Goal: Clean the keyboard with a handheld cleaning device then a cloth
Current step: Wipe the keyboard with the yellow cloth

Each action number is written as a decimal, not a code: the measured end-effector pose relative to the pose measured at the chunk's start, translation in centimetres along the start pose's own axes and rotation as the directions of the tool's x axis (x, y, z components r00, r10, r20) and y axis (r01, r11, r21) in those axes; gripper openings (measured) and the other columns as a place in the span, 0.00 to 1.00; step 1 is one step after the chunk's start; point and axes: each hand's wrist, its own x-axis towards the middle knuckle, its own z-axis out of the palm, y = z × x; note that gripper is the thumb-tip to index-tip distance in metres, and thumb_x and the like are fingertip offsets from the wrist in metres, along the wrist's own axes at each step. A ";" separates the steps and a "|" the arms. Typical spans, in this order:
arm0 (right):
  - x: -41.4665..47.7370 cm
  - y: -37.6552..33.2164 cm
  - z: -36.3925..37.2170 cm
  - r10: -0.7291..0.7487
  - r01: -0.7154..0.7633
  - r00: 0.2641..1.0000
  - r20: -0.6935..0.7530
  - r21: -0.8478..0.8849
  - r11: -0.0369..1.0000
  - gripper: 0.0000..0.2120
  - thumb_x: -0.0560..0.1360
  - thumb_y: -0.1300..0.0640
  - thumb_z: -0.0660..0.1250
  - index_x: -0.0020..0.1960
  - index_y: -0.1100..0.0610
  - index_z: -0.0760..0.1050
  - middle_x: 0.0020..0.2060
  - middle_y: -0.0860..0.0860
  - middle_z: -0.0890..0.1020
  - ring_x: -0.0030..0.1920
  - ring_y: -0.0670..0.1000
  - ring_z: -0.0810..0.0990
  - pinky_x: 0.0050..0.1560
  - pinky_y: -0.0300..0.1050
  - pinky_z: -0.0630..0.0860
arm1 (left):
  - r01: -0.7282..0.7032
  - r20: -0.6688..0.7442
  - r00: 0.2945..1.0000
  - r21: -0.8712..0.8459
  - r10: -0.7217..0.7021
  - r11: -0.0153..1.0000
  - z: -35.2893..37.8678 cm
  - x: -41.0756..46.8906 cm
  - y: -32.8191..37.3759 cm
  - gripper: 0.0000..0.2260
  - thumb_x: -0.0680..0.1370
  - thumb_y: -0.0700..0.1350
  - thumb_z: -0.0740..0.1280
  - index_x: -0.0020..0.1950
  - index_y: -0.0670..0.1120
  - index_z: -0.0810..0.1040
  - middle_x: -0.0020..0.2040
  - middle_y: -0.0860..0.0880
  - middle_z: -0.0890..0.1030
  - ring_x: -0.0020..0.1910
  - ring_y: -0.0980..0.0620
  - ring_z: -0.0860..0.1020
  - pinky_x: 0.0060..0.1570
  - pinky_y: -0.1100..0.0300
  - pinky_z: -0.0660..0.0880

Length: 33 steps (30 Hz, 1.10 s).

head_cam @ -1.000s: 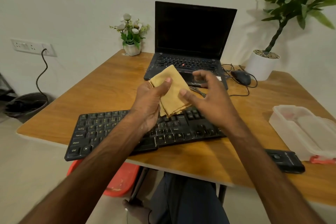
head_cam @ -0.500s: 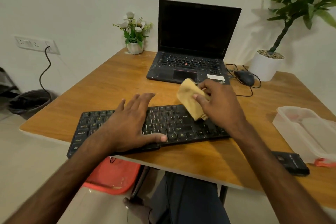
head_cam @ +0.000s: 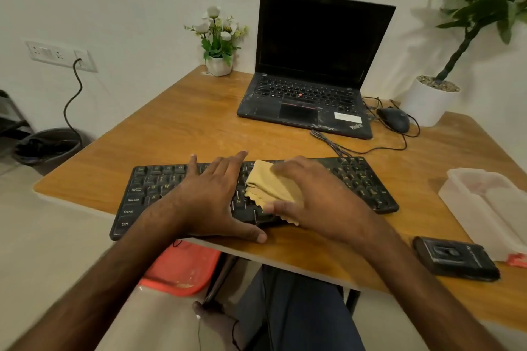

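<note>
A black keyboard (head_cam: pixel 368 182) lies along the near edge of the wooden table (head_cam: pixel 182 125). My left hand (head_cam: pixel 211 199) rests flat on its middle keys, fingers spread. A folded yellow cloth (head_cam: pixel 265 185) lies on the keys just right of it. My right hand (head_cam: pixel 310 196) presses the cloth down with fingers laid over it. A small black handheld device (head_cam: pixel 456 261) lies on the table at the near right, away from both hands.
An open black laptop (head_cam: pixel 313 65) stands at the back with a mouse (head_cam: pixel 395 118) and cables beside it. A white plastic box (head_cam: pixel 490 208) sits at the right. Flower pot (head_cam: pixel 218 64), potted plant (head_cam: pixel 430 102), a bin (head_cam: pixel 45 148) and an orange tray (head_cam: pixel 182 268) on the floor.
Both hands held the cloth above the keyboard a second ago. The left hand let go and settled flat on the keys; the right hand brought the cloth down onto the keyboard.
</note>
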 end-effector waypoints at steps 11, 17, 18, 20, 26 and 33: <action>-0.5 -1.4 -2.3 -0.045 0.173 0.954 0.295 -0.422 0.890 0.27 0.80 0.49 0.64 0.77 0.48 0.61 0.75 0.47 0.66 0.73 0.51 0.66 0.71 0.50 0.65 | -0.010 -0.030 0.999 0.027 0.011 1.000 0.6 0.1 -0.1 0.63 0.62 0.83 0.58 0.80 0.50 0.30 0.83 0.49 0.45 0.81 0.48 0.44 0.73 0.30 0.35; -0.9 0.3 -2.3 -0.178 0.204 0.977 0.116 -0.290 0.935 0.15 0.81 0.49 0.62 0.68 0.45 0.74 0.57 0.43 0.82 0.55 0.41 0.79 0.55 0.39 0.75 | -0.013 -0.038 0.999 0.058 0.015 0.998 0.6 0.2 0.0 0.62 0.62 0.83 0.56 0.80 0.49 0.30 0.83 0.48 0.44 0.81 0.47 0.44 0.72 0.29 0.34; -0.8 0.8 -2.2 -0.160 0.161 0.987 0.018 -0.159 0.974 0.12 0.80 0.50 0.65 0.63 0.46 0.78 0.49 0.42 0.83 0.45 0.40 0.80 0.45 0.35 0.75 | -0.013 -0.037 0.999 0.062 0.015 0.998 0.5 0.2 0.0 0.62 0.62 0.83 0.56 0.80 0.49 0.30 0.83 0.48 0.44 0.81 0.47 0.44 0.72 0.29 0.33; -0.3 2.0 -2.2 0.001 0.037 0.979 -0.205 0.181 0.983 0.06 0.78 0.53 0.68 0.53 0.47 0.81 0.39 0.42 0.83 0.35 0.44 0.79 0.32 0.37 0.73 | -0.013 -0.035 0.999 0.070 0.015 0.997 0.5 0.1 0.0 0.62 0.61 0.83 0.54 0.80 0.49 0.31 0.83 0.48 0.45 0.81 0.48 0.45 0.72 0.29 0.33; 0.6 4.1 -2.5 0.359 -0.175 0.933 -0.010 0.861 0.478 0.07 0.79 0.62 0.66 0.53 0.55 0.81 0.38 0.46 0.84 0.36 0.42 0.81 0.33 0.34 0.74 | -0.018 -0.029 0.999 0.102 0.021 0.995 0.7 0.1 -0.2 0.62 0.57 0.85 0.45 0.80 0.49 0.33 0.83 0.47 0.44 0.81 0.47 0.43 0.72 0.29 0.33; 0.0 2.8 -2.7 -0.112 0.192 0.918 -0.380 0.179 0.965 0.12 0.78 0.59 0.68 0.60 0.48 0.81 0.46 0.40 0.84 0.41 0.37 0.79 0.39 0.30 0.74 | -0.025 0.006 1.000 0.083 0.025 0.996 1.1 0.5 -0.2 0.62 0.58 0.86 0.44 0.81 0.49 0.34 0.82 0.46 0.38 0.81 0.44 0.37 0.69 0.30 0.26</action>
